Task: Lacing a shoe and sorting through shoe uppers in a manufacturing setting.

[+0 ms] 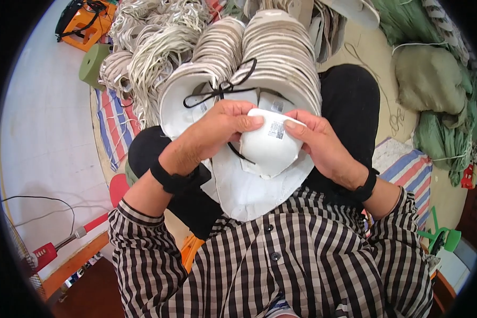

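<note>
A small white cup-shaped piece (270, 153) with a printed patch is held up in front of me. My left hand (225, 127) pinches its upper left edge between thumb and fingers. The upper right edge is gripped by my right hand (323, 140), thumb on the front face. Just beyond them lie two long stacks of nested white shells, the left stack (220, 45) and the right stack (278, 40). A black cord (220, 93) is tied in a bow across their near ends. Below the held piece, a larger white curved piece (249, 196) rests on my lap.
Bundles of off-white strips (164, 58) are heaped at the far left, near a green roll (93, 64) and an orange stool (94, 26). Striped sheeting (111, 124) lies on the floor. Green sacks (426, 79) stand at the right. My black-trousered knees flank the stacks.
</note>
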A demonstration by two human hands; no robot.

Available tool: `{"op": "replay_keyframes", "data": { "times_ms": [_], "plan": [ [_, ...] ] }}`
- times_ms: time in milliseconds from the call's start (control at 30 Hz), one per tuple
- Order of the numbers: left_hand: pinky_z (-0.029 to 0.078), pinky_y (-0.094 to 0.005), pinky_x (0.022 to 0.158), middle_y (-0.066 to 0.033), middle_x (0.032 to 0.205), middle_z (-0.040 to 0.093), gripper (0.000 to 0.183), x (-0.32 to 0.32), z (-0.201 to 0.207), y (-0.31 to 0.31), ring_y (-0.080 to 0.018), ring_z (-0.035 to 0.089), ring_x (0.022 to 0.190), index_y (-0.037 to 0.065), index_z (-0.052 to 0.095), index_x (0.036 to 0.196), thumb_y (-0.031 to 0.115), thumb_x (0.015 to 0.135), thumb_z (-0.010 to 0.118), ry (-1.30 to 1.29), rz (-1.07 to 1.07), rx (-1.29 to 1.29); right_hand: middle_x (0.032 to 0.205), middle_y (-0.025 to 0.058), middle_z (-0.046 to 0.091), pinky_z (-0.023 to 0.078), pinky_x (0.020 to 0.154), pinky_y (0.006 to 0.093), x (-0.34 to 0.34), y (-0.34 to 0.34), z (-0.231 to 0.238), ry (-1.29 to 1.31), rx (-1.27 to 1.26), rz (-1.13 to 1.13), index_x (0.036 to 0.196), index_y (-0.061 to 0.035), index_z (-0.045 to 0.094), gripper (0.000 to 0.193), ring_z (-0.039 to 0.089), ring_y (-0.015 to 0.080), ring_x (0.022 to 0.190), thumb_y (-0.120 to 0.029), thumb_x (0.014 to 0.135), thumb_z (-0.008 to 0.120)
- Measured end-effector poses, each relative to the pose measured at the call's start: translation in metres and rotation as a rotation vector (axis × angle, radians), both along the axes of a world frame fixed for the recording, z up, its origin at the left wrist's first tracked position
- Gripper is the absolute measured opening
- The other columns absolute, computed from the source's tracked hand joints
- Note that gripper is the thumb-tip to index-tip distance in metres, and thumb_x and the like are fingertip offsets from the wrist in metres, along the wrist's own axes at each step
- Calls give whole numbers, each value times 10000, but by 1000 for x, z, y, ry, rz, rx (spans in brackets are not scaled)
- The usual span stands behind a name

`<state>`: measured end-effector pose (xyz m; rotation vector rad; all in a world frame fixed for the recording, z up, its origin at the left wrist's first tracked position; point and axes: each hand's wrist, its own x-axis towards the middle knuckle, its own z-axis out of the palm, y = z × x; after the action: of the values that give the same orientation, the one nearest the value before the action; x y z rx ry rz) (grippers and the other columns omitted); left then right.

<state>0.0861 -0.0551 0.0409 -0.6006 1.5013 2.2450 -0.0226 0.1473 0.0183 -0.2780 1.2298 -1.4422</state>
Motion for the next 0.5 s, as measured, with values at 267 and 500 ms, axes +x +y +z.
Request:
{"op": "replay_keyframes", "data": {
  "times_ms": [267, 500],
  "plan": [
    [502, -301, 766, -121, 974, 649, 280, 29, 10, 11, -202, 638, 850, -20, 556, 1152, -14, 873, 570, 400, 8, -835, 1044, 151, 629, 473, 871, 361, -15, -5, 29, 1441, -195, -54, 1130, 3, 556, 318, 606, 334, 973, -35, 823, 631],
    [508, -345, 756, -166, 981, 638, 232, 67, 19, 8, -331, 636, 882, -7, 606, 1007, -78, 787, 591, 645, 147, -1282, 1032, 139, 613, 419, 901, 424, -27, -51, 47, 1590, -315, 171, 1071, -12, 560, 283, 562, 331, 1019, -38, 799, 636]
  ]
}}
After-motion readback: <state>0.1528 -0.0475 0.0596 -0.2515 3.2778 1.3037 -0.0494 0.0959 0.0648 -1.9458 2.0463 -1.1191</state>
